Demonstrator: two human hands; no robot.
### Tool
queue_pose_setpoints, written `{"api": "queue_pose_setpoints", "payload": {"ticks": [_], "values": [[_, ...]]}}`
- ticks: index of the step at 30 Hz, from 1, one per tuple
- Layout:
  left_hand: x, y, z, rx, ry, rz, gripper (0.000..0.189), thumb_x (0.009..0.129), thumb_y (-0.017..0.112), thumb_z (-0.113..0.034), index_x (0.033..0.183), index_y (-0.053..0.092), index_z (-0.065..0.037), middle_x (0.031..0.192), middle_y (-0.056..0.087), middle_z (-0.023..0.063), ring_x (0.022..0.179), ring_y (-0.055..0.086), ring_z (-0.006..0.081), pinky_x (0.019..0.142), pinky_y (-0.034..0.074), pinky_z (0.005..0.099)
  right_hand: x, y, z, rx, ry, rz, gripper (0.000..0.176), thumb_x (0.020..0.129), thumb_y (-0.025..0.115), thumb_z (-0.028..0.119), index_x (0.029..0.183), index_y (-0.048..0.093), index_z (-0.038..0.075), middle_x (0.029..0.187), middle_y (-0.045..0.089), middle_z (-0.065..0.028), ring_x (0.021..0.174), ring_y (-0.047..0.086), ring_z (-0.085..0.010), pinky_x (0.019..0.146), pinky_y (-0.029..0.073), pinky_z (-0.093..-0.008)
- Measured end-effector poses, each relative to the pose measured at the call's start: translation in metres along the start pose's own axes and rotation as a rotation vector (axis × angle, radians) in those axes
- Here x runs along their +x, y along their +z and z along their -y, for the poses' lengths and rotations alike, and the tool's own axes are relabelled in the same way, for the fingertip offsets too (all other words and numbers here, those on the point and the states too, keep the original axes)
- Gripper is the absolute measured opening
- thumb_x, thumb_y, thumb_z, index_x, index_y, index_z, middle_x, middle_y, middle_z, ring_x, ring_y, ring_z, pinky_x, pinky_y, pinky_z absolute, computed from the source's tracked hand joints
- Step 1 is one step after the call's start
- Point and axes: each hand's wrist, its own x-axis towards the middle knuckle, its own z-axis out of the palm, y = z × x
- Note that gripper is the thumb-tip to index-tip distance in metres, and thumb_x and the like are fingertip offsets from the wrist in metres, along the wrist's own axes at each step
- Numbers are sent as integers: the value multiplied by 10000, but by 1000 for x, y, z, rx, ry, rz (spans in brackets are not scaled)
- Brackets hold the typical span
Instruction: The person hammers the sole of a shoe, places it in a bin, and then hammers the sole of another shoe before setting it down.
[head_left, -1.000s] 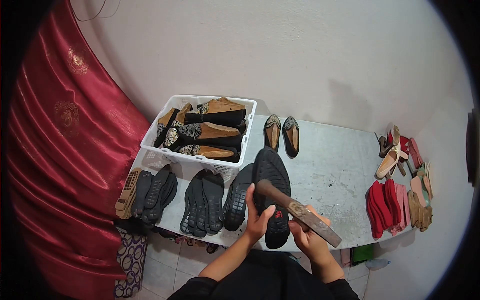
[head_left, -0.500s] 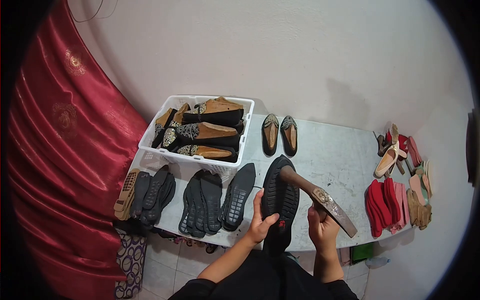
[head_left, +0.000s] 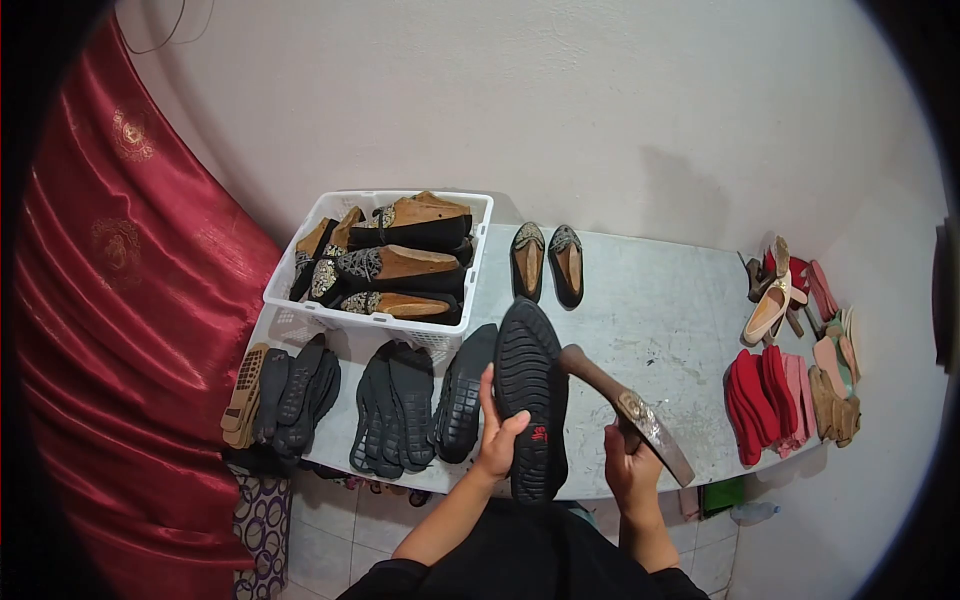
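My left hand is closed round a black shoe, its ridged sole facing me and a red mark near the heel. The thumb presses on the sole; the fingers go behind the left side. In my right hand is a hammer, gripped below its long curved metal head. The narrow end of that head lies at the sole's right edge in this view. Just left of the shoe stand dark loose soles. Beyond it, a pair of decorated black shoes sits on the table.
A white basket holds several shoes on wooden lasts. More black soles and tan soles line the table's left front. Red soles, pink soles and a pale shoe lie at the right. A red curtain hangs left.
The shoe has turned so more of its sole faces me. The hammer head has shifted from over the sole to its right edge. The view has swung slightly.
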Motion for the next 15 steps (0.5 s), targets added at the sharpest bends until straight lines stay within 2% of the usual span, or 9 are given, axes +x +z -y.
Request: {"api": "queue_pose_setpoints", "payload": {"ticks": [3,6,9,10,13,15], "values": [[1,2,-7,-52,-28,-54,788,775,504,-30,1407,47,-143,1311,307,126,1168,379,219,996,305,337,-7,0,-1,-11,54,33,170,768,664,130,828,559,10,586,508,-99,472,496,-178,453,396,-281],[8,-5,-6,104,27,-73,787,777,502,-48,1409,43,-145,1318,293,130,1173,370,218,997,305,335,-11,-2,-2,-66,6,81,187,751,678,161,802,558,27,595,530,-132,499,548,-309,447,414,-320],[10,-9,-3,28,31,-126,782,782,500,-69,1409,40,-146,1327,279,132,1167,376,219,993,307,330,-12,-2,4,-59,54,185,185,742,688,164,791,559,41,593,538,-119,504,559,-296,446,416,-335],[12,-13,0,78,45,-136,777,782,497,-75,1410,44,-146,1336,267,132,1174,368,223,997,299,331,-12,-4,4,-125,-12,237,194,730,703,172,777,557,52,588,543,-103,503,564,-283,441,419,-337],[16,-6,-10,77,44,-173,773,780,497,-91,1410,52,-143,1351,249,132,1191,349,229,1008,280,332,-19,-3,7,-123,-41,219,204,719,715,173,773,556,58,582,541,-97,499,567,-272,435,417,-325],[16,-6,-13,26,20,-210,774,778,500,-101,1411,56,-140,1357,243,131,1201,337,232,1015,269,333,-22,-7,5,-73,24,255,205,713,720,170,767,555,62,590,546,-90,494,568,-265,433,417,-314]]}}
